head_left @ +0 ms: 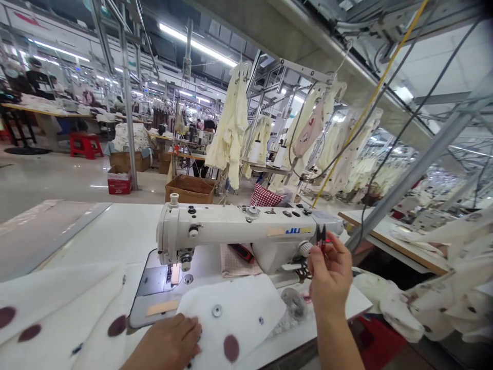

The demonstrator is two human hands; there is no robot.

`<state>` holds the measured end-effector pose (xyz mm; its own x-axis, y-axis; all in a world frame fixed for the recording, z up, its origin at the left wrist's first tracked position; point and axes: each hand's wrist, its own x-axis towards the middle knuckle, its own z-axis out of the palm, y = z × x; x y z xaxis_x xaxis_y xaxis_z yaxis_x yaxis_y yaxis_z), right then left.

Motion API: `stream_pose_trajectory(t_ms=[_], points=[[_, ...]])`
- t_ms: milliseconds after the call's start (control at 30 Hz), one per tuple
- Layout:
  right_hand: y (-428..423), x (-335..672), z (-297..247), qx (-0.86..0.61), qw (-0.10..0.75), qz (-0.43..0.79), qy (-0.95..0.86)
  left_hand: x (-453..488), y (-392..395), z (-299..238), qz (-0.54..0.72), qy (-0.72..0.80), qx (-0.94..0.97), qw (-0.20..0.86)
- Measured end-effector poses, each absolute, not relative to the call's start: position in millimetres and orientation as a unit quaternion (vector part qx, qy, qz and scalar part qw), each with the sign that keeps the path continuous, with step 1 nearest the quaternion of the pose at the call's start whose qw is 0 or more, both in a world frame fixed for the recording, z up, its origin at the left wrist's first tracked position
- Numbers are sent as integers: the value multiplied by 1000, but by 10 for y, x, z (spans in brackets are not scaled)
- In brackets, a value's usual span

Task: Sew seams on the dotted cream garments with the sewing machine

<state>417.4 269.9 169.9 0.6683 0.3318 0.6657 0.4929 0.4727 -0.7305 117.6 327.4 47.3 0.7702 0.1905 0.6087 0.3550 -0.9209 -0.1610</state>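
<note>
I'm gripping probably light, stiff thread snips [321,237] by their lower end, right hand [332,270] hovering before the sewing machine [234,224], while my left hand [174,339] is resting, pinching or not I can't tell, on soft-looking spotted white fabric [241,306] on the desk [127,221], best held flat.

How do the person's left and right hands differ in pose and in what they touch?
The left hand rests low, palm down; the right hand is raised near the sewing machine.
The left hand lies on white spotted fabric, while the right hand grips small snips, blades upward.
Both hands are bare.
</note>
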Motion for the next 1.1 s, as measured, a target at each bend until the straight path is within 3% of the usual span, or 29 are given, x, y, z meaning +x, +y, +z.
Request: stream_pose_trajectory(t_ms=[133, 333, 500, 667, 833, 933, 1100], points=[[2928, 4084, 1697, -494, 778, -114, -370, 1172, 3335, 386, -316, -154, -928, 124], [3181, 4273, 1287, -592, 669, -86, -442, 1229, 3347, 408, -376, -140, -911, 93], [3059, 4334, 1288, -634, 616, -168, -436, 1180, 3266, 561, -375, -170, -911, 8], [3097, 4037, 1869, -572, 521, -277, -570, 1165, 3173, 785, -436, -225, -824, -284], [3508, 3806, 2374, -581, 401, -170, -688, 1140, 3058, 1001, -446, -327, -570, -607], [3691, 3855, 2534, -589, 423, -133, -676, 1074, 2996, 1043, -459, -336, -449, -689], [3542, 3801, 2618, -582, 578, -101, -563, 993, 2914, 1038, -469, -308, -372, -740]])
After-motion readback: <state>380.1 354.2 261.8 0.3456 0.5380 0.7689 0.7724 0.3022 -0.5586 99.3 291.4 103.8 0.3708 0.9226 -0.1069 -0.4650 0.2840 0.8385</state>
